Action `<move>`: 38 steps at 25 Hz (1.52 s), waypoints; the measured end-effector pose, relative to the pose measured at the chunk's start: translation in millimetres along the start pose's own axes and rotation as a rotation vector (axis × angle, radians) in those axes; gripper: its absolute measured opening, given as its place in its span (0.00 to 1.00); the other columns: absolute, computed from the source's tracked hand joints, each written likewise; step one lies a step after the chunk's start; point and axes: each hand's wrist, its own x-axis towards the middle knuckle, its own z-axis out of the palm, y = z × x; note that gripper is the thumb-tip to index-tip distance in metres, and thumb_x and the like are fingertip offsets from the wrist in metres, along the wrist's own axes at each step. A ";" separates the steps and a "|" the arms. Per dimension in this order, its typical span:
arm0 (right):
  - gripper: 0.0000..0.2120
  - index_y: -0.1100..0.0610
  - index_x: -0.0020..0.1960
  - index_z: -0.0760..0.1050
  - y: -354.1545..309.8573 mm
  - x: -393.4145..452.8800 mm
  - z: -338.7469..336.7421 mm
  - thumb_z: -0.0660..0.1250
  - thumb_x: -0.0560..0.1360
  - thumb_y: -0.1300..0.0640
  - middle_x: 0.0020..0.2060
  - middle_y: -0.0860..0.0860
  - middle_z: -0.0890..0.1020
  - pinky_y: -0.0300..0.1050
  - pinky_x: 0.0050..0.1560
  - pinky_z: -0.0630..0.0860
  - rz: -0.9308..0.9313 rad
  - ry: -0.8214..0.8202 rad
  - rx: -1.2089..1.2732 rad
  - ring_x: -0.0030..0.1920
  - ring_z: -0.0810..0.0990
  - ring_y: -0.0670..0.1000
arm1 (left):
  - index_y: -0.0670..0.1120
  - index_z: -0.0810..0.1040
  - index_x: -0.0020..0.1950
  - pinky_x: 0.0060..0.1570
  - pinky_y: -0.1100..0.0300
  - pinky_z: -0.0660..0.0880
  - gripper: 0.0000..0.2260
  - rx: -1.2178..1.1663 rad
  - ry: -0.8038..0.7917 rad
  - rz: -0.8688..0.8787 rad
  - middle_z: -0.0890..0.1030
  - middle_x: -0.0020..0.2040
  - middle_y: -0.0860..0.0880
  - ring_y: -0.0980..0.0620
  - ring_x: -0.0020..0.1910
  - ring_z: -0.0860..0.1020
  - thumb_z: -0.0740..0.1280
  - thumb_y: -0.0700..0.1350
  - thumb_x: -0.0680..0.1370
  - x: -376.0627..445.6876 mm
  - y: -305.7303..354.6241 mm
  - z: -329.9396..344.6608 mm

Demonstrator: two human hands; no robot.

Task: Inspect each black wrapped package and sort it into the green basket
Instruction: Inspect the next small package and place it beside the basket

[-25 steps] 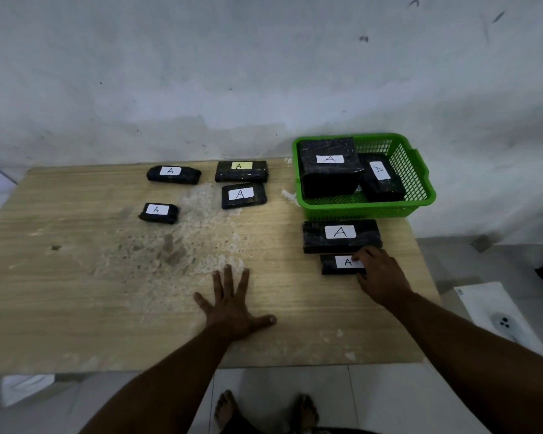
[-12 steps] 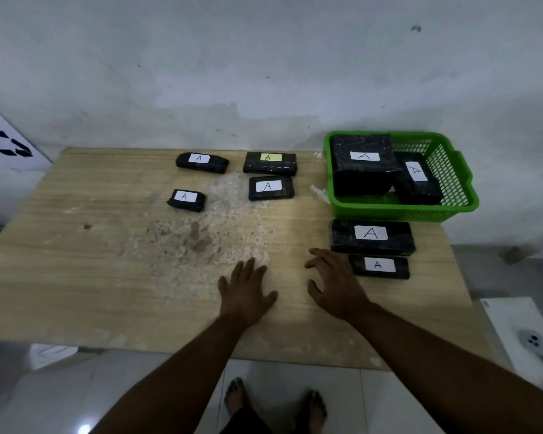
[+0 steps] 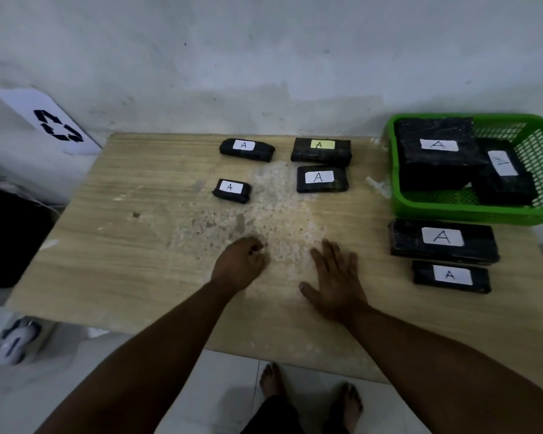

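Note:
The green basket (image 3: 402,195) stands at the table's far right with two black wrapped packages inside, a large one (image 3: 436,164) and a smaller one (image 3: 505,183). In front of it lie a long package (image 3: 483,245) and a small package (image 3: 423,277), both labelled A. Several more labelled packages lie at the back middle: one (image 3: 257,150), one with a yellow label (image 3: 304,153), one (image 3: 339,183) and one (image 3: 242,195). My left hand (image 3: 239,264) rests on the table with fingers curled, holding nothing. My right hand (image 3: 336,280) lies flat with fingers apart, left of the small package.
The wooden table (image 3: 123,245) has a worn pale patch in its middle. A white sign with a black recycling mark (image 3: 54,123) leans on the wall at the left. A white device (image 3: 13,343) lies on the floor at the lower left. My bare feet (image 3: 311,389) stand under the near edge.
My right hand left the small package by the basket and came to the table's middle. My left hand's fingers curled in. The view swung left.

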 end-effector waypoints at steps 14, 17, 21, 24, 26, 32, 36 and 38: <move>0.43 0.53 0.78 0.58 -0.4 2.9 3.9 0.57 0.70 0.30 0.79 0.56 0.55 0.62 0.74 0.41 0.019 0.054 -0.123 0.78 0.47 0.56 | 0.54 0.53 0.80 0.70 0.38 0.61 0.40 0.298 -0.127 -0.194 0.45 0.81 0.46 0.43 0.79 0.46 0.67 0.38 0.73 125.1 -49.2 -54.6; 0.43 0.52 0.78 0.57 0.1 2.9 5.3 0.57 0.70 0.31 0.79 0.55 0.55 0.62 0.74 0.42 0.020 0.067 -0.114 0.78 0.45 0.55 | 0.57 0.51 0.80 0.69 0.35 0.62 0.38 0.319 -0.236 -0.196 0.42 0.81 0.48 0.44 0.79 0.43 0.67 0.41 0.75 138.0 -54.2 -54.4; 0.43 0.52 0.78 0.58 0.2 3.5 5.7 0.58 0.70 0.31 0.79 0.54 0.54 0.61 0.74 0.43 0.019 0.071 -0.099 0.79 0.46 0.55 | 0.51 0.62 0.76 0.65 0.35 0.67 0.33 0.259 -0.194 -0.166 0.54 0.80 0.47 0.43 0.79 0.50 0.71 0.45 0.74 144.1 -56.1 -49.3; 0.43 0.52 0.78 0.57 0.2 2.8 7.1 0.58 0.70 0.30 0.79 0.54 0.54 0.61 0.74 0.43 0.022 0.071 -0.114 0.79 0.47 0.55 | 0.46 0.70 0.67 0.58 0.40 0.73 0.28 0.208 -0.160 -0.095 0.70 0.69 0.43 0.39 0.71 0.63 0.75 0.48 0.69 141.1 -59.4 -47.6; 0.43 0.51 0.79 0.56 0.2 2.6 8.1 0.58 0.70 0.30 0.79 0.54 0.53 0.62 0.74 0.42 0.026 0.081 -0.122 0.79 0.47 0.55 | 0.46 0.72 0.63 0.52 0.44 0.75 0.26 0.196 -0.149 -0.066 0.74 0.60 0.43 0.40 0.62 0.70 0.76 0.49 0.68 135.4 -60.1 -48.1; 0.42 0.48 0.79 0.52 0.6 2.4 4.1 0.56 0.71 0.29 0.80 0.51 0.50 0.60 0.75 0.38 0.051 0.039 -0.079 0.79 0.43 0.52 | 0.47 0.75 0.58 0.44 0.55 0.73 0.24 -0.008 -0.093 0.032 0.75 0.51 0.46 0.46 0.48 0.75 0.78 0.49 0.67 110.5 -38.2 -47.7; 0.35 0.48 0.77 0.59 -4.0 7.0 -10.6 0.60 0.73 0.35 0.79 0.49 0.54 0.58 0.76 0.39 0.095 -0.006 0.039 0.79 0.47 0.52 | 0.47 0.76 0.58 0.43 0.61 0.68 0.22 -0.115 -0.080 0.149 0.74 0.50 0.50 0.53 0.46 0.74 0.78 0.46 0.67 88.9 -6.6 -41.0; 0.25 0.49 0.70 0.70 -8.9 12.2 -21.1 0.63 0.76 0.41 0.72 0.51 0.70 0.56 0.75 0.57 0.183 0.074 0.225 0.73 0.65 0.52 | 0.48 0.76 0.58 0.44 0.62 0.70 0.22 -0.156 -0.105 0.218 0.75 0.50 0.50 0.54 0.47 0.74 0.79 0.47 0.66 78.8 8.3 -33.4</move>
